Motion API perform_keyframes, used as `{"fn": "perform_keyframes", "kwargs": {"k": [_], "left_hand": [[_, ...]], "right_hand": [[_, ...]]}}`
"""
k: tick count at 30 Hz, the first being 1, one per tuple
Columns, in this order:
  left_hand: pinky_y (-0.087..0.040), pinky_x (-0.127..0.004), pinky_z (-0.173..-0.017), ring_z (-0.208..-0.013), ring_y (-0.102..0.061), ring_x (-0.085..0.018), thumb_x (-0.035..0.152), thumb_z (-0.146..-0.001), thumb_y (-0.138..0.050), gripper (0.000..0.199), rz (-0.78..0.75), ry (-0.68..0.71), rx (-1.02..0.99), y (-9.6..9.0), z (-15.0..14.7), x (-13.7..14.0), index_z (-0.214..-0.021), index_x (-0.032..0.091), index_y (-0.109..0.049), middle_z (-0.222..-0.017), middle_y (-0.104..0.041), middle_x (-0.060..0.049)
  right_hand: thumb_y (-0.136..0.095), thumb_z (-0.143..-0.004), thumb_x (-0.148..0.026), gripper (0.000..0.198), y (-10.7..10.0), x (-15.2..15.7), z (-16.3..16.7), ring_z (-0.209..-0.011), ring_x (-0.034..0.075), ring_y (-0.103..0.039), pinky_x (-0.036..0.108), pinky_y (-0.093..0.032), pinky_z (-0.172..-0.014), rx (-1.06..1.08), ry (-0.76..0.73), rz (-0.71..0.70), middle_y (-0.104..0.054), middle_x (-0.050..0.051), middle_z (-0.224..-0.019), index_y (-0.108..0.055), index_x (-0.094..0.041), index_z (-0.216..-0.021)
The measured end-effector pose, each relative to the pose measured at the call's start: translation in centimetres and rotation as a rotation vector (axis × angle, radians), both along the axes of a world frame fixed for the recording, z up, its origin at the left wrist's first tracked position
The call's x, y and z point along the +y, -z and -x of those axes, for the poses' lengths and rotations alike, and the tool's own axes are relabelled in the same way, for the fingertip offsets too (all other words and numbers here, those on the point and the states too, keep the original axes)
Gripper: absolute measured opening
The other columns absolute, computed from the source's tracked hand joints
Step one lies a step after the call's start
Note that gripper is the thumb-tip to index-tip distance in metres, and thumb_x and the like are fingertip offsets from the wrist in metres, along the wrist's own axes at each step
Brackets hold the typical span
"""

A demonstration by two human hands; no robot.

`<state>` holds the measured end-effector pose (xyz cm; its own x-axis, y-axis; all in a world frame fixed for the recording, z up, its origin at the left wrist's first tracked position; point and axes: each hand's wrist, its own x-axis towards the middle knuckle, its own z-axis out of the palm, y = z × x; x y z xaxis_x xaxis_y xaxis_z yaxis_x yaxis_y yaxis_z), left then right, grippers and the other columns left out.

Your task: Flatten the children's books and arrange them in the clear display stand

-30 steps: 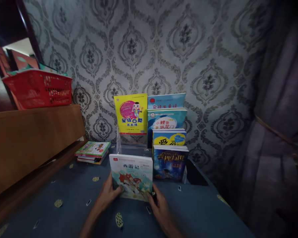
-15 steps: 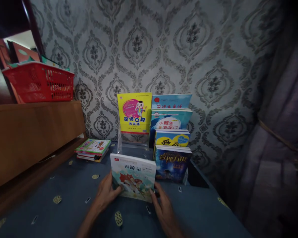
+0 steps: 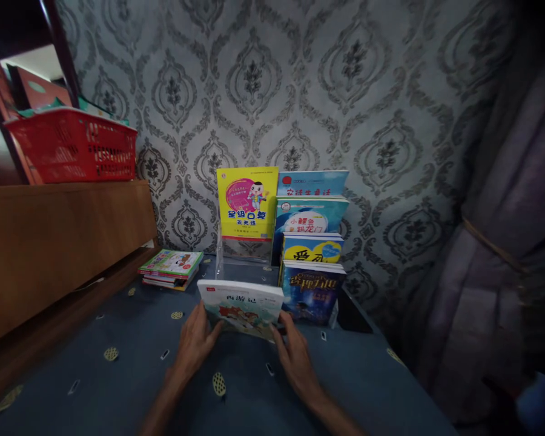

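Note:
Between my two hands is a thin paperback book [image 3: 241, 307] with a pale green illustrated cover, its top edge tipped toward me. My left hand [image 3: 196, 336] grips its left side, thumb on the front cover. On the right side, my right hand [image 3: 294, 350] holds it the same way, fingers partly behind it. Just beyond stands a clear book stand [image 3: 218, 260] with a yellow workbook [image 3: 247, 203] upright at its back left. Right of that, several books stand in rows, a dark blue book [image 3: 311, 293] foremost and a teal book [image 3: 311, 213] farther back.
A small stack of books [image 3: 171, 267] lies left on the dark blue patterned cloth [image 3: 131, 375]. A red plastic basket [image 3: 72, 145] rests on a wooden ledge [image 3: 68, 242]. Behind is a patterned wall [image 3: 249, 72]; a grey curtain [image 3: 472, 315] hangs at the right.
The book in my hands has tilted, its top edge leaning more toward me, and moved slightly up and left in view. My right hand has risen a little. The standing books remain in place.

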<state>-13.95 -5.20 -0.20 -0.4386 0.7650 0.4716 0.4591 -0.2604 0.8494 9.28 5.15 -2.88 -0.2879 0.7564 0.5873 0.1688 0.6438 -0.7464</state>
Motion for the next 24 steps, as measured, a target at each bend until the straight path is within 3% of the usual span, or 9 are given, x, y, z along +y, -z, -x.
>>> {"fn": "perform_keyframes", "kwargs": {"k": [3, 7, 13, 18, 24], "left_hand": [[-0.047, -0.043, -0.09, -0.098, -0.06, -0.032, 0.044, -0.08, -0.073, 0.029, -0.015, -0.156, 0.123, -0.3, -0.2, 0.3, -0.1, 0.024, -0.066, -0.097, -0.067, -0.008], [-0.049, -0.042, -0.088, -0.093, -0.061, -0.03, 0.046, -0.084, -0.068, 0.026, -0.052, -0.205, 0.192, -0.9, -0.2, 0.7, -0.097, 0.024, -0.064, -0.095, -0.066, -0.008], [-0.046, -0.045, -0.1, -0.106, -0.062, -0.029, 0.038, -0.086, -0.064, 0.032, -0.118, -0.162, 0.161, -1.8, -0.3, 0.8, -0.115, 0.025, -0.063, -0.113, -0.069, -0.01], [-0.046, -0.046, -0.103, -0.114, -0.061, -0.028, 0.026, -0.084, -0.055, 0.045, -0.159, -0.108, 0.295, -1.5, -0.1, 0.9, -0.128, 0.021, -0.057, -0.12, -0.066, -0.011], [-0.049, -0.044, -0.099, -0.111, -0.062, -0.028, 0.026, -0.089, -0.051, 0.037, -0.194, -0.136, 0.299, -0.8, 0.0, 1.6, -0.125, 0.022, -0.057, -0.116, -0.065, -0.009]], "right_hand": [[-0.047, -0.098, -0.047, 0.043, -1.6, 0.1, 0.0, -0.111, 0.031, -0.067, 0.047, -0.053, -0.1, -0.03, -0.043, -0.028, -0.069, 0.015, -0.127, -0.061, -0.019, -0.127], [-0.047, -0.098, -0.048, 0.041, -3.2, 0.1, -0.1, -0.11, 0.032, -0.067, 0.048, -0.052, -0.101, -0.049, -0.039, -0.077, -0.072, 0.015, -0.119, -0.064, -0.021, -0.123], [-0.039, -0.1, -0.034, 0.039, -3.8, -0.1, -0.5, -0.118, 0.029, -0.065, 0.045, -0.051, -0.104, -0.079, -0.093, -0.219, -0.07, 0.014, -0.125, -0.062, -0.02, -0.128], [-0.045, -0.098, -0.028, 0.037, -3.6, -0.3, -1.1, -0.118, 0.027, -0.067, 0.045, -0.053, -0.105, -0.036, -0.088, -0.363, -0.07, 0.011, -0.126, -0.06, -0.022, -0.132], [-0.055, -0.095, -0.027, 0.038, -3.7, -0.8, -1.3, -0.125, 0.029, -0.063, 0.048, -0.053, -0.105, -0.034, -0.099, -0.451, -0.067, 0.012, -0.133, -0.058, -0.026, -0.133]]}}
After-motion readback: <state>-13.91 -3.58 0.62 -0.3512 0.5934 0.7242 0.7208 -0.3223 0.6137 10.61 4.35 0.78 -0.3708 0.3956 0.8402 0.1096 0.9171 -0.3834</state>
